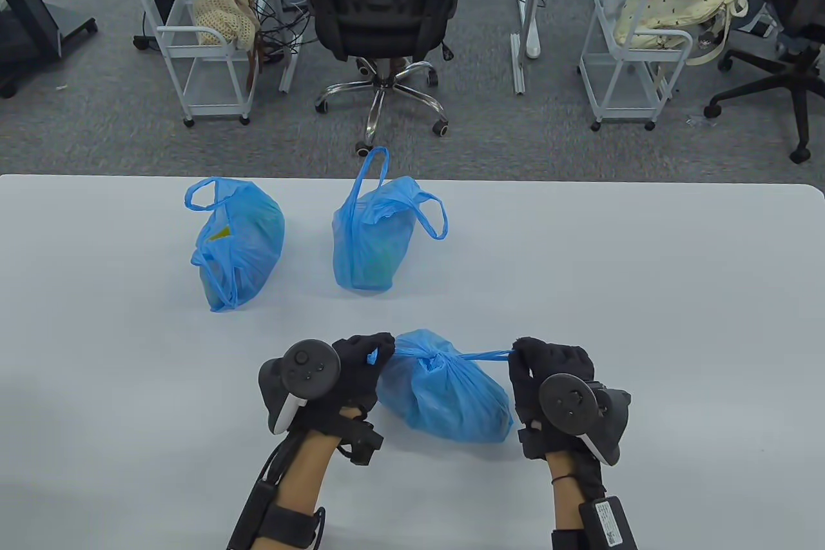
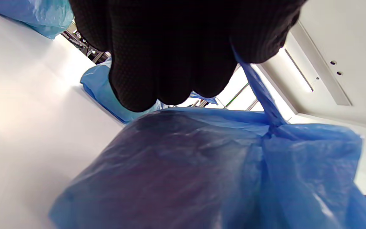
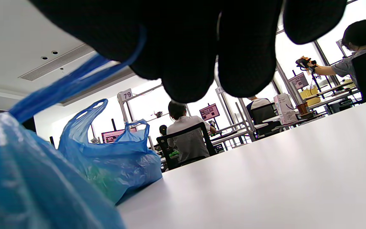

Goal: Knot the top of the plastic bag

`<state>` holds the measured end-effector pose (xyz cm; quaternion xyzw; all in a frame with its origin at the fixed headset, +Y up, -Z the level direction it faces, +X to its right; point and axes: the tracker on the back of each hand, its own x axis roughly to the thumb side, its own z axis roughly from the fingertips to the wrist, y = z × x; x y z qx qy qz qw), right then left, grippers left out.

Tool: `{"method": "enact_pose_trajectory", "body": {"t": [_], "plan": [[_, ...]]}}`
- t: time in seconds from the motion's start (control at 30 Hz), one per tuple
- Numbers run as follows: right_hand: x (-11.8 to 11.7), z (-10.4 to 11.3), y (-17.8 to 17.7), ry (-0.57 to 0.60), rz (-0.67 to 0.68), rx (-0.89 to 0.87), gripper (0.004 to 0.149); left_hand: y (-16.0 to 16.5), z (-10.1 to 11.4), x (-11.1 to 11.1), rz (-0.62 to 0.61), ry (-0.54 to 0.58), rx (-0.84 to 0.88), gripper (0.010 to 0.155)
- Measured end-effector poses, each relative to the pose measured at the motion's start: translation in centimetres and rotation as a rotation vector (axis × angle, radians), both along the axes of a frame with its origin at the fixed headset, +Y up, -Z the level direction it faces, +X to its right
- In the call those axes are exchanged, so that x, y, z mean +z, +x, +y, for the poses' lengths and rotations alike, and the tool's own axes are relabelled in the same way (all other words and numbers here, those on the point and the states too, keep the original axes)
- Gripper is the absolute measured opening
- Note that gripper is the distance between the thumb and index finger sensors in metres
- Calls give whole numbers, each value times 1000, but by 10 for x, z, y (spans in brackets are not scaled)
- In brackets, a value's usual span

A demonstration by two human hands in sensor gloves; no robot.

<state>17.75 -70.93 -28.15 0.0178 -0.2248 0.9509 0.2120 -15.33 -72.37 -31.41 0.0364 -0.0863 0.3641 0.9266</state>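
A filled blue plastic bag (image 1: pixel 445 392) lies on the white table (image 1: pixel 644 318) between my hands, its top gathered into a knot (image 1: pixel 435 360). My left hand (image 1: pixel 370 353) grips the left handle strip (image 1: pixel 374 356), also seen as a taut strand in the left wrist view (image 2: pixel 259 92). My right hand (image 1: pixel 525 360) grips the right handle strip (image 1: pixel 483 355), stretched taut from the knot; it shows in the right wrist view (image 3: pixel 68 84). Both strips are pulled apart sideways. The bag fills the left wrist view (image 2: pixel 202 171).
Two more filled blue bags stand farther back with loose handles, one at left (image 1: pixel 238 244) and one at centre (image 1: pixel 374 234), the latter also in the right wrist view (image 3: pixel 113 162). An office chair (image 1: pixel 380 15) and carts stand beyond the far table edge.
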Motion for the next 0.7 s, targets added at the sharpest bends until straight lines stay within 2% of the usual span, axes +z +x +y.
{"method": "enact_pose_trajectory", "body": {"t": [0.27, 0.33, 0.47, 0.6, 0.7], "plan": [[-4, -10, 9, -94, -80, 81, 36, -9, -13, -8, 19, -141, -210, 43], [-5, -12, 9, -98, -77, 54, 36, -12, -16, -9, 10, -156, -180, 44], [-3, -8, 11, -45, -99, 64, 37, -15, -25, -11, -80, -160, -116, 45], [3, -2, 5, 32, -96, 36, 37, -19, -31, -12, -98, -183, -77, 46], [7, 5, -2, 107, -76, 43, 37, -18, -30, -11, -98, -168, -115, 46]]}}
